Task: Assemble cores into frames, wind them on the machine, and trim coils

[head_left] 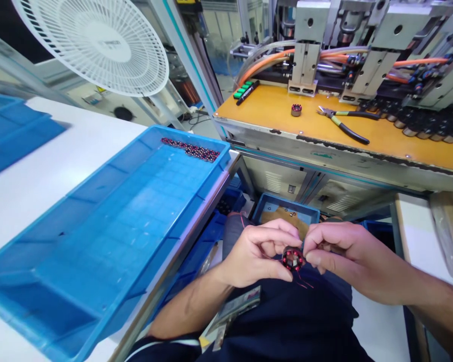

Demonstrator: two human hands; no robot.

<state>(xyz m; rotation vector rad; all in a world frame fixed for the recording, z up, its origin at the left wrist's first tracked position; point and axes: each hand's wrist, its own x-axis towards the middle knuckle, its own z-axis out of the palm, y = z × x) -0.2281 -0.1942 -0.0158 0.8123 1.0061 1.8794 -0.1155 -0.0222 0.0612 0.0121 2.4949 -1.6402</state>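
Observation:
A small round coil part [292, 259], dark with red windings around its ring, is held over my lap. My left hand [258, 254] grips it between thumb and fingers from the left. Thin red wire ends hang below it. Close against the part's right side, my right hand [337, 251] has its thumb and index finger pinched together; whatever is between those fingertips is too small to make out.
On the left, a long blue tray [136, 201] has rows of similar parts [191, 149] at its far end. The orange bench [264, 110] bears pliers [343, 123], one coil part [296, 110] and markers [246, 91]. A blue bin [315, 217] sits below; a fan [105, 42] stands behind.

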